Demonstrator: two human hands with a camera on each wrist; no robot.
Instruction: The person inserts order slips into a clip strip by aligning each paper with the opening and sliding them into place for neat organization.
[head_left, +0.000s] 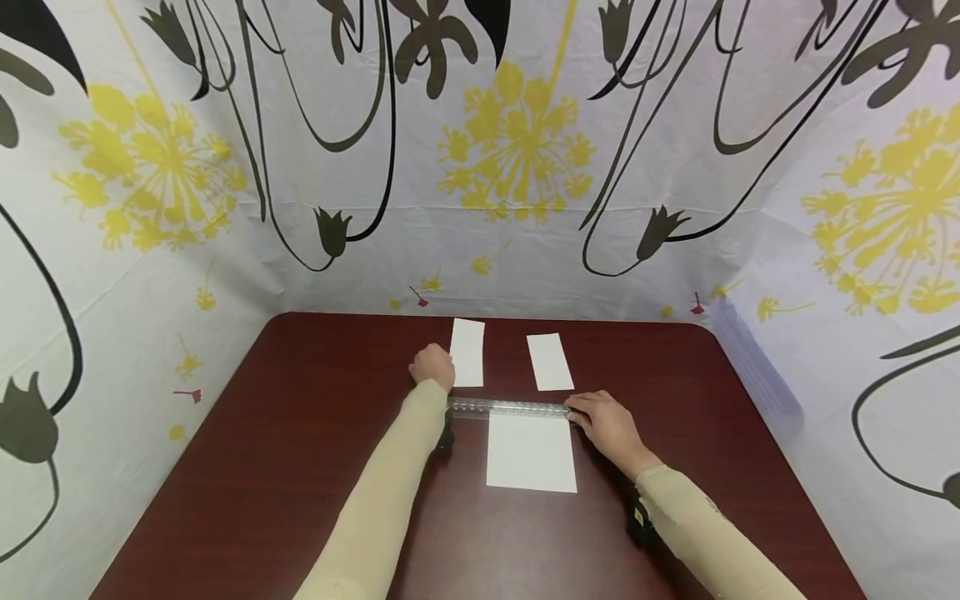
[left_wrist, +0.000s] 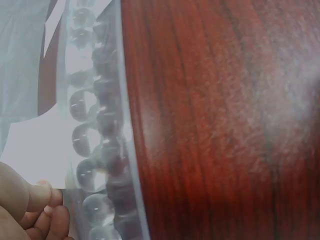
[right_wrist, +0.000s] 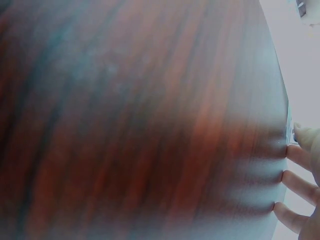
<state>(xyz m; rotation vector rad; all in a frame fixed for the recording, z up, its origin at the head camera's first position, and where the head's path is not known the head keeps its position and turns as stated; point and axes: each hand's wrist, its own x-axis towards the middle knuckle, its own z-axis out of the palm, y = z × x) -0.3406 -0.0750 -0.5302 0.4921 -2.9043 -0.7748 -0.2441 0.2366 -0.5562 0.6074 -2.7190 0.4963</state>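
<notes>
A clear plastic strip with rounded bumps [head_left: 517, 407] lies across the far edge of a white paper sheet [head_left: 531, 454]. My right hand [head_left: 609, 427] holds the strip's right end between thumb and fingers; in the right wrist view several fingertips [right_wrist: 290, 150] touch the table. Beyond the strip's left end, my left hand [head_left: 432, 367] pinches a narrow white paper piece [head_left: 468, 354] near its lower left corner. The left wrist view shows thumb and fingers at that paper's corner [left_wrist: 37, 150], beside the bumpy strip [left_wrist: 100, 120].
Another narrow white paper piece [head_left: 551, 362] lies on the dark red wooden table [head_left: 330, 417], beyond the clear strip. A white cloth with yellow flowers [head_left: 517, 142] hangs behind the table and along both sides.
</notes>
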